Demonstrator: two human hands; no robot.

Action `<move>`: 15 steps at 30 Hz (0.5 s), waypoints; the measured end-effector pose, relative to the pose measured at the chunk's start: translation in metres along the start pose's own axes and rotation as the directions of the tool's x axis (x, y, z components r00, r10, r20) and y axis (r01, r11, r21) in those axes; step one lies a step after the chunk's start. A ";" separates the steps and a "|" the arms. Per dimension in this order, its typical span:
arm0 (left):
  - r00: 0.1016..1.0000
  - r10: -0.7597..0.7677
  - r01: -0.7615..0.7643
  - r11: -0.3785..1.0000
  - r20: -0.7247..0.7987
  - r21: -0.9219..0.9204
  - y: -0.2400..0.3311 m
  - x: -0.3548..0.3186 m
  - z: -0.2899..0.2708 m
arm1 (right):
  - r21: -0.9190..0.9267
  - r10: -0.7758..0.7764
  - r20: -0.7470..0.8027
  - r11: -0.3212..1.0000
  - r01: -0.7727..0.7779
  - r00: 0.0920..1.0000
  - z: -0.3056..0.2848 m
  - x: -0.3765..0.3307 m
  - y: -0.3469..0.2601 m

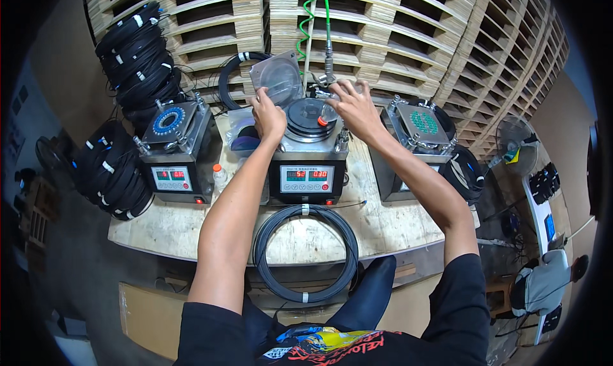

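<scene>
A square metal plate with a round centre stands tilted at the back left of the middle bench machine. My left hand grips its lower edge, with fingers closed. My right hand is wrapped round a small clear bottle, tipped with its orange-red cap downward over the machine's black round pad. The fingers hide part of the bottle. Whether the cap touches the pad I cannot tell.
Similar machines stand left and right, topped by blue-and-white and green rings of small parts. Another orange-capped bottle stands beside the left machine. A black cable coil hangs over the bench's front edge. Stacked coils and wooden pallets lie behind.
</scene>
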State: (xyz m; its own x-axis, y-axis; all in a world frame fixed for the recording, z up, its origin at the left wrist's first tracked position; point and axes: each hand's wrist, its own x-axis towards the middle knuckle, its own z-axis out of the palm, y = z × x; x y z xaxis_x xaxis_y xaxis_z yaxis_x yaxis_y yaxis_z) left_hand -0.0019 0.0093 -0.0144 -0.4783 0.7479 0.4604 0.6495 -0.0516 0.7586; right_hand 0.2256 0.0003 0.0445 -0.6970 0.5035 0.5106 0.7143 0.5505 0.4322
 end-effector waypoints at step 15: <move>0.999 0.034 -0.033 0.999 -0.041 0.023 -0.002 0.001 -0.003 | 0.011 -0.087 -0.021 0.996 0.087 0.996 0.048 0.102 -0.020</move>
State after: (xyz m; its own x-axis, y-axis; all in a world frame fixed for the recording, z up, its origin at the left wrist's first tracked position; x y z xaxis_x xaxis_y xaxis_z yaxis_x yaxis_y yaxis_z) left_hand -0.0050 0.0080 -0.0139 -0.4798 0.7181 0.5041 0.6783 -0.0609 0.7323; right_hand 0.1375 0.0724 0.0521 -0.7551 0.4394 0.4866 0.6499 0.5997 0.4669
